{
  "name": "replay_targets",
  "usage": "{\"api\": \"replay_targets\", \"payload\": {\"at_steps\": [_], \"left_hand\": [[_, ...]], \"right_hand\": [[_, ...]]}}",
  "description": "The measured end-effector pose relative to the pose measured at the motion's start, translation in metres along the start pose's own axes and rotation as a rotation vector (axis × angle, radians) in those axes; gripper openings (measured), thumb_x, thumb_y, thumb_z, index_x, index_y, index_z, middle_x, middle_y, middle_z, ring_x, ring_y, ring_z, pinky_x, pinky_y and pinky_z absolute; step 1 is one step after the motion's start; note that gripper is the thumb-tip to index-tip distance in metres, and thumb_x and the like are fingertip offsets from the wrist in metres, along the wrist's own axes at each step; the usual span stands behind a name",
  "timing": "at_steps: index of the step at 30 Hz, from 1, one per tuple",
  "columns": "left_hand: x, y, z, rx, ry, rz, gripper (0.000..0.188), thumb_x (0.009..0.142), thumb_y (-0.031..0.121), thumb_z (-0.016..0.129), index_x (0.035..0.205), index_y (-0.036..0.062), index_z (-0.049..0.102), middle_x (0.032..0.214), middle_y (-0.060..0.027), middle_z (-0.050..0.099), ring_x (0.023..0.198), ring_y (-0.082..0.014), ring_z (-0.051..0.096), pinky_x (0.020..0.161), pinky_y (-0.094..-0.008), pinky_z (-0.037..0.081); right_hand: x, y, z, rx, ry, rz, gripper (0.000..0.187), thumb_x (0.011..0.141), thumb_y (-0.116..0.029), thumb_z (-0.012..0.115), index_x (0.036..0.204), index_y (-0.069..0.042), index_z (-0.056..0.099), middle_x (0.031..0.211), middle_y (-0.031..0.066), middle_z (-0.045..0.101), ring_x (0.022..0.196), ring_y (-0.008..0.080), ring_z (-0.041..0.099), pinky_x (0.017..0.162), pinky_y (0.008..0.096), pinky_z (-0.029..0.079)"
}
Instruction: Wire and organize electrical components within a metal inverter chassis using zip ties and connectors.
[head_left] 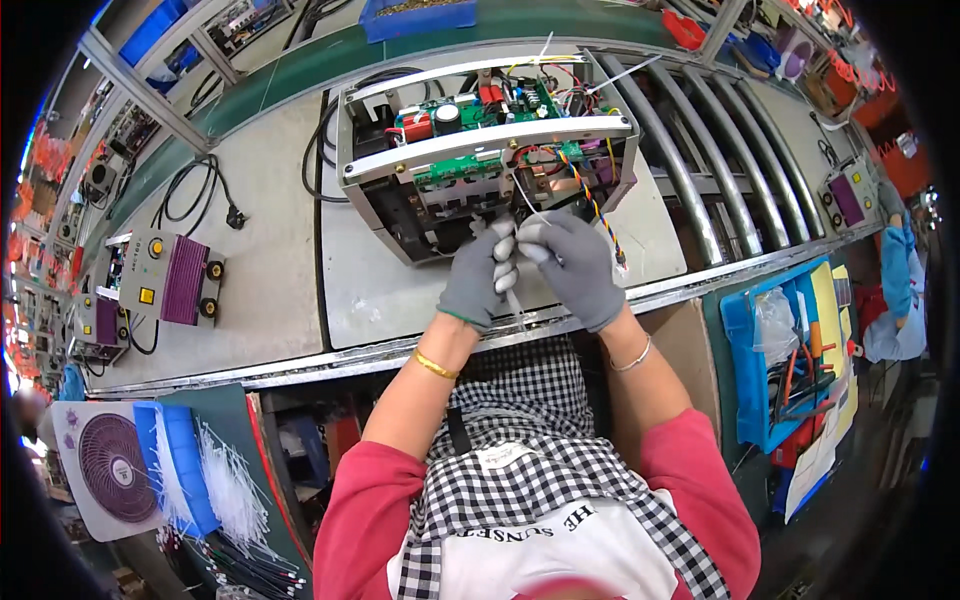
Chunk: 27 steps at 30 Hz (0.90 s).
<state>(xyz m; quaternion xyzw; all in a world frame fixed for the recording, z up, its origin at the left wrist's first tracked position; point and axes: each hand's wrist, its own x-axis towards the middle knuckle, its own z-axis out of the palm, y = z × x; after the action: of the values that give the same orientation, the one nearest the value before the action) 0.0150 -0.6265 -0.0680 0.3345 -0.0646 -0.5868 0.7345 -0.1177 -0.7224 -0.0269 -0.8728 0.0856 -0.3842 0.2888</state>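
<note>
An open machine chassis (490, 135) with green circuit boards and loose wires stands before me on the bench. Close to its near side, both my hands meet in grey gloves with pale fingertips. My right hand (572, 262) pinches a thin white cable tie (527, 197), whose other end reaches up to the chassis. The fingers of my left hand (482, 272) are closed beside it; what they hold is hidden. A pale strip shows below the fingertips. A twisted wire bundle (592, 208) in black, yellow and red hangs from the chassis to the right of my right hand.
Metal rollers (700, 160) run along the right. Purple-sided machines (165, 278) stand at the left, near a black power cord (212, 180). A blue tool bin (740, 375) sits at the lower right. White cable ties (235, 490) lie by a blue tray (178, 470) at the lower left.
</note>
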Motion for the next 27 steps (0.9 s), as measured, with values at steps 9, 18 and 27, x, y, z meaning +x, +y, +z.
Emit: {"api": "replay_targets", "payload": {"at_steps": [9, 18, 27], "left_hand": [[-0.018, 0.015, 0.034, 1.101, 0.225, 0.654, 0.025, 0.084, 0.015, 0.069, 0.108, 0.0093, 0.065, 0.075, -0.0049, 0.065, 0.062, -0.0163, 0.063, 0.054, -0.0307, 0.049], [-0.001, 0.058, 0.031, 1.886, -0.299, 0.783, 0.052, 0.075, -0.002, 0.063, 0.122, 0.0204, 0.066, 0.088, -0.0129, 0.068, 0.079, -0.0324, 0.066, 0.069, -0.0401, 0.053], [0.008, 0.06, 0.024, 1.968, -0.365, 0.712, 0.029, 0.084, 0.006, 0.059, 0.112, 0.0123, 0.062, 0.082, -0.0167, 0.063, 0.08, -0.0371, 0.063, 0.068, -0.0461, 0.051]], "right_hand": [[-0.013, 0.007, 0.029, 0.741, 0.304, 0.675, 0.016, 0.097, -0.015, 0.059, 0.109, -0.004, 0.06, 0.084, 0.0032, 0.065, 0.066, 0.0078, 0.055, 0.054, 0.0225, 0.042], [-0.019, -0.002, 0.044, 1.071, 0.401, 0.863, 0.018, 0.104, -0.02, 0.047, 0.114, -0.006, 0.051, 0.072, -0.0025, 0.047, 0.05, 0.0037, 0.035, 0.043, 0.0204, 0.026], [-0.023, -0.005, 0.049, 0.983, 0.331, 0.848, 0.01, 0.1, -0.015, 0.055, 0.107, -0.008, 0.053, 0.074, -0.0032, 0.048, 0.052, 0.0033, 0.04, 0.044, 0.0212, 0.03]]}}
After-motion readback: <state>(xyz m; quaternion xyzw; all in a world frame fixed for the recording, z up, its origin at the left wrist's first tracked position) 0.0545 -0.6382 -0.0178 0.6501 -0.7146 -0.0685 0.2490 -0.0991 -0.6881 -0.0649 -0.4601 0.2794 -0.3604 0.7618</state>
